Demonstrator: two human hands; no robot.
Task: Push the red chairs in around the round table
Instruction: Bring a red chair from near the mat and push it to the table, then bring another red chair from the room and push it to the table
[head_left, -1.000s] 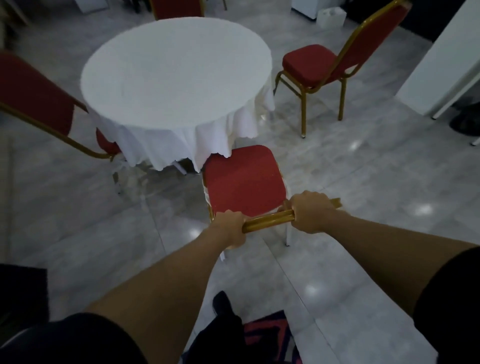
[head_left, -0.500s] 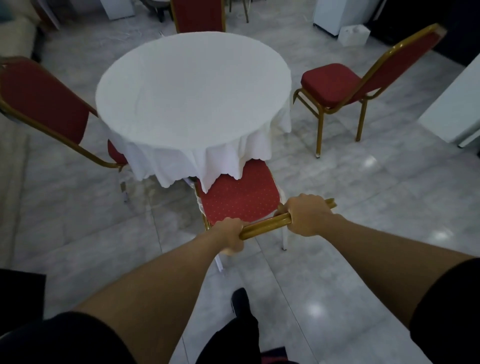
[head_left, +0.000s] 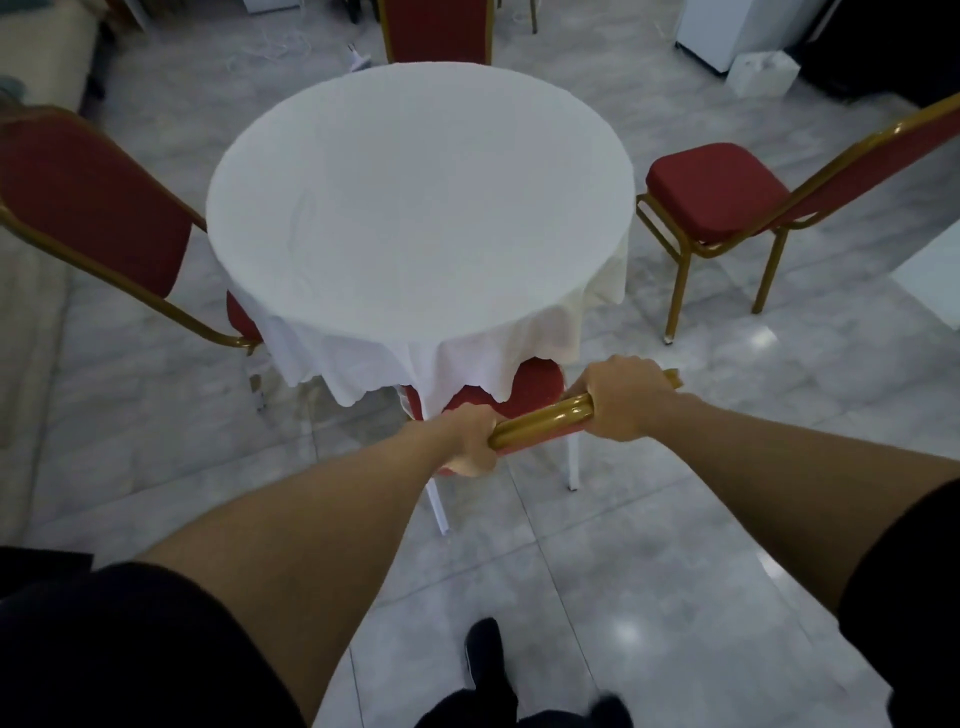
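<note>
**Near chair going under the cloth, two-handed**

We have both hands wrapped around the gold top rail (head_left: 540, 422) of the near red chair (head_left: 535, 387): the left hand (head_left: 467, 441) at one end, the right hand (head_left: 621, 400) at the other, each closed fully on the tube. Gripping wide apart like this lets us steer the chair straight rather than let it swing. Its seat sits mostly beneath the hanging white tablecloth (head_left: 467, 358) of the round counter (head_left: 415, 208), so we judge this chair nearly home.

The left chair (head_left: 93, 208) is tucked with its seat under the cloth edge, and the far chair (head_left: 439, 31) stands close behind the counter. The right chair (head_left: 727, 197) stands well apart and angled away, so we reckon it needs pushing next. Snagging the cloth with the seat is the risk here.
</note>
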